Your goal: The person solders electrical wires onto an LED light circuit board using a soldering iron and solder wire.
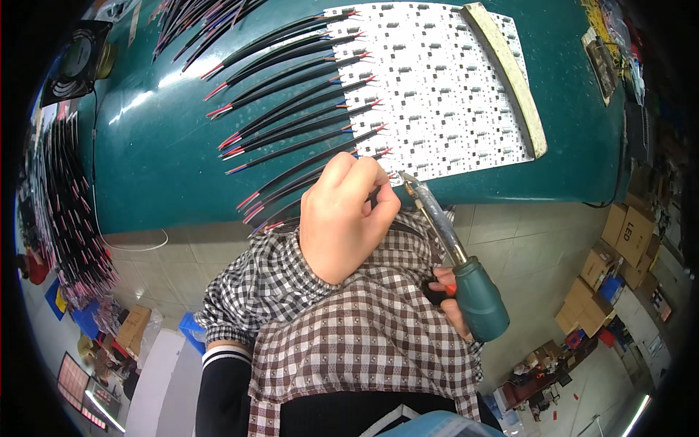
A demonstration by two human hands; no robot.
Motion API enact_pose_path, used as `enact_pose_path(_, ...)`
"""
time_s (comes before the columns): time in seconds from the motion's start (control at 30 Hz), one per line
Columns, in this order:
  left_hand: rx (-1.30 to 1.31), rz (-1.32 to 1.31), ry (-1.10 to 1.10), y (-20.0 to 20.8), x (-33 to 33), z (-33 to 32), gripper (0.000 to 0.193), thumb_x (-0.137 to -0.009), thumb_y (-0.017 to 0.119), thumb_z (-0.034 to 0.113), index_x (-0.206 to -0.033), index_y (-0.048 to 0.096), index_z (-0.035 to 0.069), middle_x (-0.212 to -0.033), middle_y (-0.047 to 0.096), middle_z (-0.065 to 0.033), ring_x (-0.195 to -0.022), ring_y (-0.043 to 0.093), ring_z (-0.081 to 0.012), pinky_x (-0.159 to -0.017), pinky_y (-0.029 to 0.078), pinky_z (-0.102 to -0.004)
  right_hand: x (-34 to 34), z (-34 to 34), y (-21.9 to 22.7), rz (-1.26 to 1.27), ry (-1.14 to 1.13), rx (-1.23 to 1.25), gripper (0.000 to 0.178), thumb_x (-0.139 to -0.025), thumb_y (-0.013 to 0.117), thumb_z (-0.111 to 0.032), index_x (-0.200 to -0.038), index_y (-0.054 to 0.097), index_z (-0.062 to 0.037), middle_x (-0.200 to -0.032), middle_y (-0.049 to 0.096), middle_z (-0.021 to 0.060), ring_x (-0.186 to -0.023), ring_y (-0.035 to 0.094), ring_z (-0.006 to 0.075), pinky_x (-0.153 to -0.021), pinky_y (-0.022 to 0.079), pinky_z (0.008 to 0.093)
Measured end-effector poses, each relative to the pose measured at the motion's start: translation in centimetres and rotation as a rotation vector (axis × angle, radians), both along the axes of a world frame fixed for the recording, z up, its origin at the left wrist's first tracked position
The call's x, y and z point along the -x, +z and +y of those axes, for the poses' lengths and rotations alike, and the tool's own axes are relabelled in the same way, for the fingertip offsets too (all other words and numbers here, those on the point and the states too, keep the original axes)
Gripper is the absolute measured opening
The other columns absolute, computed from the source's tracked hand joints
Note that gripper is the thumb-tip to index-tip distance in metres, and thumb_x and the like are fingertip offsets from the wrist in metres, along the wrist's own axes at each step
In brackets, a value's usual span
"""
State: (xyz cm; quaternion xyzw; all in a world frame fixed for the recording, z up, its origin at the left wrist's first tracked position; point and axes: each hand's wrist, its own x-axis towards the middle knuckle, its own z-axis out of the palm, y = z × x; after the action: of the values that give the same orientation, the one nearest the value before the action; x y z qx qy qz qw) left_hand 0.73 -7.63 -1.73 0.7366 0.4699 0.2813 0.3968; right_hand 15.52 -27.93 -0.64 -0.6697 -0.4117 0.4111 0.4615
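Note:
A white circuit board sheet (426, 95) dotted with small dark components lies on the green table. Black cables (291, 84) with stripped red and blue ends run in a row along its left edge. At the sheet's near left corner my left hand (346, 218) is closed in a pinch on a black cable; its fingers hide most of the grip. My right hand (453, 309), partly behind the handle, is wrapped round a green-handled soldering iron (482, 302). The iron's tip touches or hovers just over the board's near edge, beside my left fingertips; I cannot tell which.
A pale bar (507, 80) lies across the sheet's right side. More cables (200, 22) are bundled at the far left, and a thick bunch (65, 197) hangs at the left. A black fan (80, 62) stands there too. Cardboard boxes (630, 233) sit on the right.

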Motion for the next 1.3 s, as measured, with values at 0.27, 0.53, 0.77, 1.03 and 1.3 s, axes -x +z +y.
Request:
enact_pose_path(0.27,0.01,-0.007,0.002,0.1,-0.1,-0.3,0.013,-0.073,0.069,-0.004,-0.079,0.06,0.003,-0.073,0.054,-0.0046,-0.059,0.054,-0.0119,-0.05,0.045,-0.0243,-0.1,0.0,0.4,-0.03,0.018,0.056,0.067,-0.079,0.082,-0.019,-0.13,0.049,0.0097,-0.1,0.071,0.0168,-0.087,0.073,0.0227,-0.079,0.058,0.0319)
enact_pose_path(0.53,-0.005,0.01,-0.008,0.2,-0.1,-0.1,0.014,-0.072,0.069,-0.004,-0.079,0.06,0.003,-0.072,0.054,-0.0054,-0.06,0.054,-0.0144,-0.052,0.046,-0.0259,-0.4,0.4,1.3,-0.248,0.076,0.095,0.059,-0.077,0.083,-0.023,-0.122,0.057,0.0073,-0.099,0.073,0.0106,-0.085,0.072,0.0232,-0.081,0.056,0.0353)
enact_pose_path(0.77,0.027,0.005,0.005,0.0,-0.3,-0.1,0.013,-0.072,0.069,-0.004,-0.079,0.059,0.003,-0.072,0.053,-0.0055,-0.06,0.055,-0.0151,-0.051,0.046,-0.026,0.0,0.5,1.0,-0.136,0.03,-0.033,0.052,-0.079,0.081,-0.023,-0.116,0.059,0.0072,-0.101,0.07,0.0148,-0.086,0.071,0.0265,-0.079,0.059,0.0363)
enact_pose_path(1.03,-0.057,0.008,0.032,0.7,-0.2,0.0,0.014,-0.071,0.069,-0.004,-0.076,0.059,0.004,-0.071,0.054,-0.0074,-0.059,0.057,-0.0174,-0.05,0.046,-0.0285,-0.6,0.4,1.0,0.187,-0.056,-0.115,0.047,-0.085,0.075,-0.016,-0.119,0.055,0.0085,-0.111,0.064,0.0228,-0.1,0.067,0.0308,-0.08,0.06,0.0393)
enact_pose_path(1.3,-0.229,0.005,-0.177,6.0,4.9,4.7,0.033,-0.079,0.073,0.012,-0.108,0.059,0.002,-0.109,0.058,-0.0171,-0.104,0.059,-0.0374,-0.088,0.049,-0.0428,-3.0,6.2,3.4,0.165,-0.133,-0.348,0.057,-0.098,0.049,-0.027,-0.135,0.038,0.0149,-0.102,0.057,0.0183,-0.091,0.063,0.0269,-0.069,0.059,0.0321)
